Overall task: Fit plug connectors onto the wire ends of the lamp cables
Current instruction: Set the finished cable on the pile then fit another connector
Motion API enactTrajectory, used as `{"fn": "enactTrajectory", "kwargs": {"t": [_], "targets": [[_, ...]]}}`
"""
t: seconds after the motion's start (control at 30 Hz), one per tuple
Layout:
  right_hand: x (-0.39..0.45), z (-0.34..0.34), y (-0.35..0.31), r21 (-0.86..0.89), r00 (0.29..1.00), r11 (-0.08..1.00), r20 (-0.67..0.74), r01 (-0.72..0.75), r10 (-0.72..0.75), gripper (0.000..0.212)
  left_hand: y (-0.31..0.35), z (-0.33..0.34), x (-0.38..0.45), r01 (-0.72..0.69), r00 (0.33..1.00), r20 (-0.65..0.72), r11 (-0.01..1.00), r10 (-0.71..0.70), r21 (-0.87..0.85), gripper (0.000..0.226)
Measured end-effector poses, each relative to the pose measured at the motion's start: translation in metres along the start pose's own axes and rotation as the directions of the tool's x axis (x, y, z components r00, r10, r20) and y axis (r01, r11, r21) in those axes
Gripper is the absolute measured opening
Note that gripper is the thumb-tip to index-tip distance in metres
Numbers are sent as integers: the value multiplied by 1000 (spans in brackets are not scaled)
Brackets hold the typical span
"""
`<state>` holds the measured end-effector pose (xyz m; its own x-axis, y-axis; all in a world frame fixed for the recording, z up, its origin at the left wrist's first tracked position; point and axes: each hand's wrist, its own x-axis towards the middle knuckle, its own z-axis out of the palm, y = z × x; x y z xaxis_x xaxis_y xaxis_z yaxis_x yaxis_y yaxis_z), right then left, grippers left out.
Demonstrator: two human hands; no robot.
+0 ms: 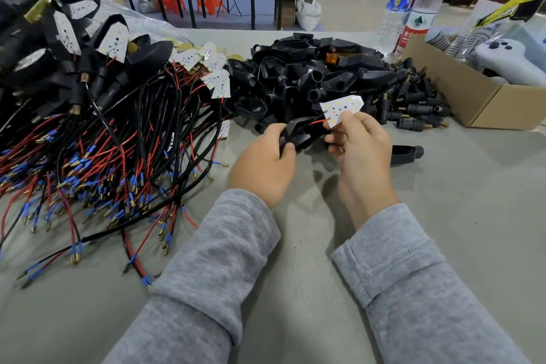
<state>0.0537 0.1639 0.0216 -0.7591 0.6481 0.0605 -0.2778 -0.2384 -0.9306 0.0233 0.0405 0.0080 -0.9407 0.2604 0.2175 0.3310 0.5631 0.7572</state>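
Observation:
My left hand (261,164) grips a black plastic lamp housing (298,134) in front of me, above the grey table mat. My right hand (359,151) pinches a small white LED board (341,109) by its lower edge. Thin red and black wires run from the board into the housing. A heap of black housings and plug connectors (319,77) lies just behind my hands. To the left sprawls a tangle of red and black lamp cables (97,162) with blue-sleeved brass ends.
One loose black connector (406,154) lies right of my right hand. A cardboard box (472,97) stands at the right, with two water bottles (413,6) behind the heap. Assembled lamps with white boards (112,41) pile at the far left.

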Motion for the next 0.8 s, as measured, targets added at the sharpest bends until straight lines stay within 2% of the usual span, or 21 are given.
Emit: {"fn": "enactTrajectory", "kwargs": {"t": [0.13,0.23,0.3,0.4,0.5,0.67,0.77,0.8], "targets": [[-4,4,3,-100,995,995,94,27,-17,17,5,-1,-2,-68,992,-87,965,92,255,34],[-8,8,8,-184,989,979,133,89,-65,10,7,-1,-3,-76,988,-105,947,115,313,35],[-8,9,10,-283,983,947,140,153,-117,12,8,-1,-3,-43,992,-102,971,69,233,37],[-6,7,11,-426,972,875,141,230,-187,15,7,-2,-1,68,995,-70,998,-69,-11,37],[-4,5,10,-468,968,850,168,243,-184,14,7,-3,2,99,993,-31,958,-111,-269,27],[-3,4,11,-527,959,803,200,278,-201,11,4,-2,2,42,999,-16,948,-49,-317,11],[-4,5,11,-533,961,800,175,275,-214,14,4,-1,1,16,999,-27,942,-27,-337,9],[-5,6,12,-522,962,808,154,273,-226,16,5,-2,0,13,999,-23,941,-22,-339,16]]}}
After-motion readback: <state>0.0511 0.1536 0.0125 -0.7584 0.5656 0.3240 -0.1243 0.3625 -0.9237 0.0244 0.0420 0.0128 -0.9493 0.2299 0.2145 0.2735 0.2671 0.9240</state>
